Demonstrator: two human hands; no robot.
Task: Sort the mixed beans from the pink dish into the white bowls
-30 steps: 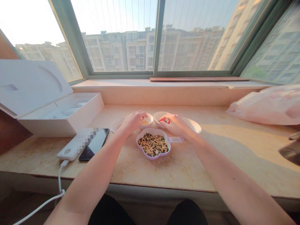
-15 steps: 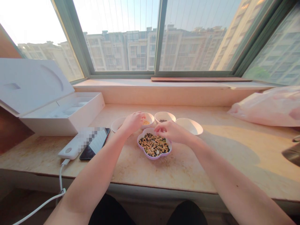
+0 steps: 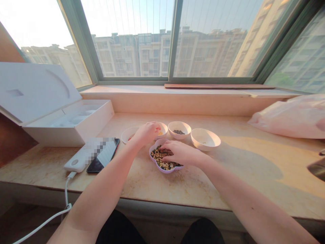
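My right hand (image 3: 181,151) reaches over a purple flower-shaped bowl (image 3: 165,171), thumb and fingers apart, fingertips at the mixed beans (image 3: 159,156). Those beans are tan, black and green, with a few pale pieces. Behind it, my left hand (image 3: 146,133) hangs above a white bowl of yellow grains (image 3: 165,128), its fingers curled together; whatever they hold is too small to make out. A white bowl with dark beans (image 3: 179,137) stands to the right of that one. Farther right is a white bowl (image 3: 207,145) with a few pale bits. Another white bowl (image 3: 124,136) is partly hidden by my left wrist.
On the left, a phone (image 3: 103,157) lies against a white power bank (image 3: 76,162) with a cable (image 3: 66,189). An open white box (image 3: 93,118) stands behind them. A plastic bag (image 3: 289,117) rests at the back right, and a metal object (image 3: 317,167) sits at the right edge.
My right hand has moved down and left from the far rim into the purple bowl, its fingers spreading from a pinch. My left hand stays nearly in place.
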